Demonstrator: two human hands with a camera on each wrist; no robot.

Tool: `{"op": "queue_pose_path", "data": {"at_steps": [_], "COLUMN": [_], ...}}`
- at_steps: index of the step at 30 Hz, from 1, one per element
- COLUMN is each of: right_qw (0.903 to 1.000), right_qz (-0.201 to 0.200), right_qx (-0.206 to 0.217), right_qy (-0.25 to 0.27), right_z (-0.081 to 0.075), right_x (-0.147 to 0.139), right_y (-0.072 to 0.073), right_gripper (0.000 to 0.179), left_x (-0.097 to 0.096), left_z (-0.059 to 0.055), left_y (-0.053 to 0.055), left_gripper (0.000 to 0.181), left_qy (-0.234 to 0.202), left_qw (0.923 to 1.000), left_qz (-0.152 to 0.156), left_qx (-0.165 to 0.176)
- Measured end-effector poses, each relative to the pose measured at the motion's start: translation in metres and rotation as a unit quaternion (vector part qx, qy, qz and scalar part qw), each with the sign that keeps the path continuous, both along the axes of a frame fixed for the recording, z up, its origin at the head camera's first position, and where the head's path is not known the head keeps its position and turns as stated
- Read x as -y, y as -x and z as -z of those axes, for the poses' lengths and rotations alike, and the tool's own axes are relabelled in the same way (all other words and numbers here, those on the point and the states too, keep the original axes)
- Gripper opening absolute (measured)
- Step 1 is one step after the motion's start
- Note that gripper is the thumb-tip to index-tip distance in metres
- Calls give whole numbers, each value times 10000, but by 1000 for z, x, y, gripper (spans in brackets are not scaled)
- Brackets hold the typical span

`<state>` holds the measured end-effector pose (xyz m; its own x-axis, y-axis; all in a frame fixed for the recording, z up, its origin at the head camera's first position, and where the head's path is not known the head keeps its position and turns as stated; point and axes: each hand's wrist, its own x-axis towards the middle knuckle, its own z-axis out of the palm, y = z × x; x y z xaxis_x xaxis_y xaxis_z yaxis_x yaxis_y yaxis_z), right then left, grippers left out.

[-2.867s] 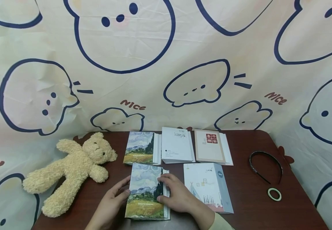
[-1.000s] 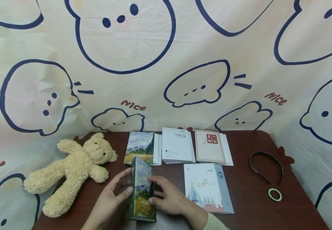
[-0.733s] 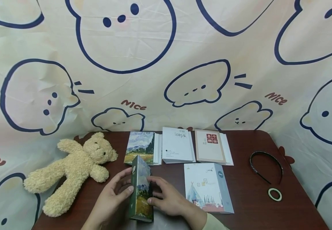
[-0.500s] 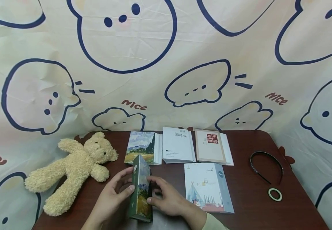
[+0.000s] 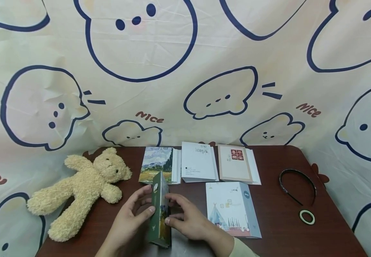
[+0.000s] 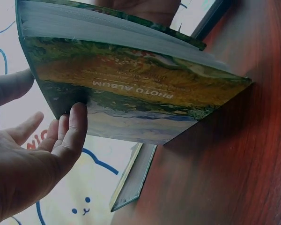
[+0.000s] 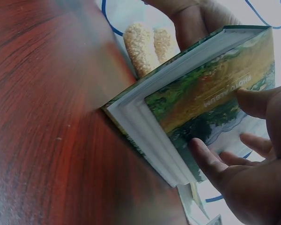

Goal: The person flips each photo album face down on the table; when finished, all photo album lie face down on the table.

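Observation:
A photo album with a painted landscape cover stands on edge near the front of the table, its green spine uppermost in the head view. My left hand is at its left side, thumb by the spine and fingertips on the cover. On the opposite cover, the thumb and fingertips of my right hand press lightly. Both wrist views show the page edges between the covers. The album's lower edge is right at the tabletop. Neither hand curls round it; it stays between them.
Behind lie a matching landscape album, a white album and a beige one with red squares. A pale album with a tent drawing lies right. A teddy bear lies left; a black headband and green ring lie far right.
The album lay with its cover facing up; both hands have tipped it onto its edge, so the spine now shows. In the last half second it shifts slightly right.

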<state>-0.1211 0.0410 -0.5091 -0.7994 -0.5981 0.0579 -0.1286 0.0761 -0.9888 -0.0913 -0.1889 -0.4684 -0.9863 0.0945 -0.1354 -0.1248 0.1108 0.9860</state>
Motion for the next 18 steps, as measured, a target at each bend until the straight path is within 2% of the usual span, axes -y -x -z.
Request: {"op": "queue_pose_path", "data": {"at_steps": [10, 18], "right_qw": [9987, 9972], "right_qz": [145, 272], "right_qx": [-156, -326], "right_qy": [456, 616], "right_z": [-12, -20], "right_x": [-6, -10], "right_y": [1, 0], "right_gripper": [62, 57], "left_x": [-7, -14], "left_z": [4, 9], "left_y": [0, 2], "left_gripper": [60, 54], "left_qy": [-343, -501], "left_qw": [9994, 9987], "left_qz": [15, 45], "left_qx": [-11, -114]}}
